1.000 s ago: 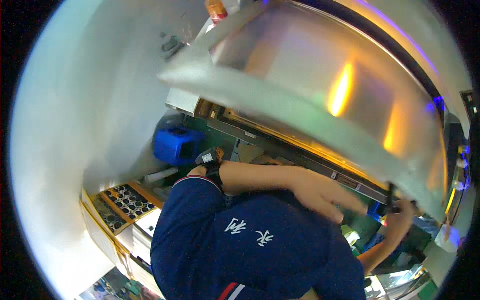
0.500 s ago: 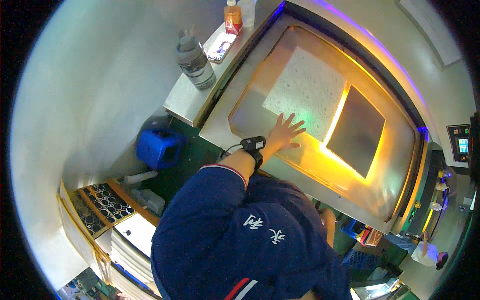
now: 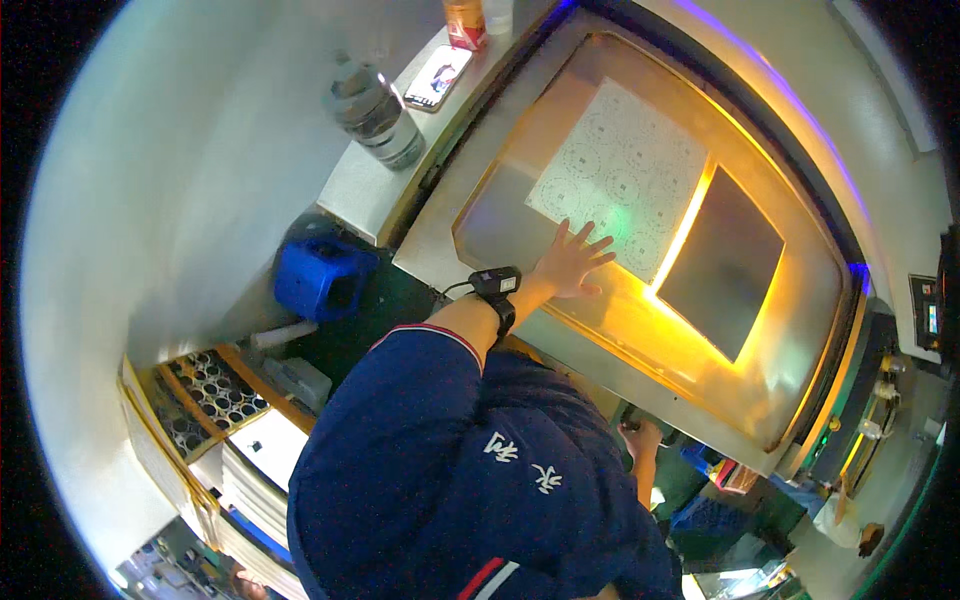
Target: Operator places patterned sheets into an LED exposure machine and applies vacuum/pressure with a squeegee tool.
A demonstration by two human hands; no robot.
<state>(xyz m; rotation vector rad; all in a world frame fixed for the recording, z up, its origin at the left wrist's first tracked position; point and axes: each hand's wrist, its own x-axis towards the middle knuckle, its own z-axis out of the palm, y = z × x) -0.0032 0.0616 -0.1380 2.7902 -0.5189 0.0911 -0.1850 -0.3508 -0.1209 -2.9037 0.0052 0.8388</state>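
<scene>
- a second ago a blurred, pale-edged cover swept across the view, with the right hand at a dark handle; now the lit panel (image 3: 490,218) shows sharply.
- the left hand (image 3: 576,268) matches half a second ago: released, fingers spread wide, at the lower edge of the patterned sheet (image 3: 622,165); how firmly it presses, i cannot tell.
- the right hand (image 3: 642,438), barely visible half a second ago, now shows more, curled below the panel's front edge beside a dark fitting (image 3: 628,413); whether it grasps that, i cannot tell.
- the patterned sheet lies on the panel, left of the dark sheet (image 3: 722,265), a glowing strip between them.
- the dark sheet's long axis slants from upper right to lower left; the patterned one looks nearly square, so its axis is unclear.
- the sleeve (image 3: 400,430) hides part of the right forearm; the orange bottle (image 3: 464,22) is cut off above.
</scene>
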